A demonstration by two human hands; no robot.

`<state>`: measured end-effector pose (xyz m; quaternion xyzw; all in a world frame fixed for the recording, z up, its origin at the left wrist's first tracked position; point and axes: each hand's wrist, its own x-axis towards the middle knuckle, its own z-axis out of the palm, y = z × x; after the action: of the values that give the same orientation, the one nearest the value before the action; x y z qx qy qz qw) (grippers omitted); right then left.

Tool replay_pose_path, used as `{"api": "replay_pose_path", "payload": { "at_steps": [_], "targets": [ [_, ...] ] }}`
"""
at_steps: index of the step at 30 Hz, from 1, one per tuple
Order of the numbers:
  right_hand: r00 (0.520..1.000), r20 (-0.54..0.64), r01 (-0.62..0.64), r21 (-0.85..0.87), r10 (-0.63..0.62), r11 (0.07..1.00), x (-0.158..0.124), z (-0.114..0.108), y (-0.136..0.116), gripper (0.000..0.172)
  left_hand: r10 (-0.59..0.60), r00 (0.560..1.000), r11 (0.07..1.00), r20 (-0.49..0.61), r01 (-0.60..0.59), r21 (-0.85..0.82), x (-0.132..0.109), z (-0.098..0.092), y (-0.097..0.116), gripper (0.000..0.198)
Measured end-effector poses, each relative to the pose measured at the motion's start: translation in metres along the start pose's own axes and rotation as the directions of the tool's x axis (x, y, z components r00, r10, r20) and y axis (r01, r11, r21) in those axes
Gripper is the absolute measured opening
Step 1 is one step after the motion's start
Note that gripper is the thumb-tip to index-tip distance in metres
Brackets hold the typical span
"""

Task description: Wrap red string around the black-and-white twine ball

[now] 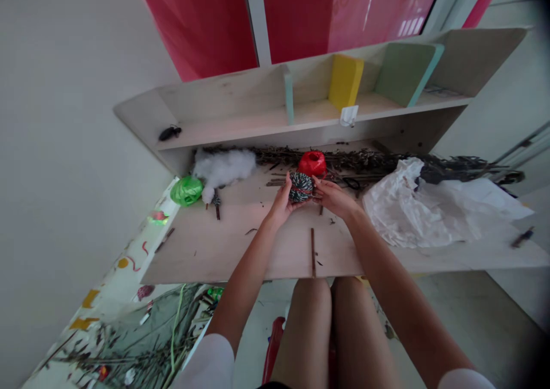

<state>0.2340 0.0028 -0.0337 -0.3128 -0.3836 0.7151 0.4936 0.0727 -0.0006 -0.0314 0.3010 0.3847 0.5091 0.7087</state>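
Observation:
Above the middle of the desk, a dark ball of black-and-white twine [301, 187] sits between my two hands, with a thin reddish strand across it. My left hand [283, 201] cups it from the left and below, fingers closed around its side. From the right, my right hand [334, 196] pinches at the ball's edge with thumb and fingers; the small bit under the fingertips is too small to make out. Just behind the ball lies a red roll of plastic string [313, 163]. A thin brown stick [313, 251] lies on the desk in front of my hands.
White stuffing [227, 167] and a green roll of plastic string [186, 191] lie at the left. Dry twigs [344, 160] run along the back under the shelf [240, 122]. A crumpled white plastic bag [412, 217] covers the right side of the desk [206, 251].

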Motion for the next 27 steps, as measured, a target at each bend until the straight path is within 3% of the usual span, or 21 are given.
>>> {"api": "replay_pose_path", "payload": {
  "at_steps": [8, 11, 17, 22, 27],
  "targets": [
    [0.999, 0.036, -0.007, 0.022, 0.007, 1.0, -0.004, 0.004, -0.005, 0.032, 0.17, 0.976, 0.966, -0.136, -0.138, 0.217, 0.005, -0.004, -0.002, 0.05],
    [0.997, 0.08, -0.017, 0.012, 0.016, 1.0, -0.006, 0.005, -0.006, 0.032, 0.178, 0.969, 0.967, -0.17, -0.14, 0.215, 0.006, -0.004, -0.002, 0.042],
    [0.991, 0.133, -0.015, -0.008, 0.016, 1.0, -0.009, 0.008, -0.008, 0.034, 0.012, 0.994, 0.999, -0.108, -0.006, 0.053, 0.007, -0.006, 0.001, 0.044],
    [0.985, 0.172, -0.012, -0.034, 0.018, 0.999, -0.011, 0.01, -0.01, 0.034, 0.05, 0.999, 0.995, 0.022, -0.051, 0.09, -0.002, 0.0, -0.004, 0.044],
    [0.98, 0.196, -0.028, -0.022, 0.032, 0.999, -0.012, 0.011, -0.009, 0.029, 0.071, 0.997, 0.994, -0.038, -0.068, 0.084, -0.005, 0.006, -0.006, 0.044]
  ]
}}
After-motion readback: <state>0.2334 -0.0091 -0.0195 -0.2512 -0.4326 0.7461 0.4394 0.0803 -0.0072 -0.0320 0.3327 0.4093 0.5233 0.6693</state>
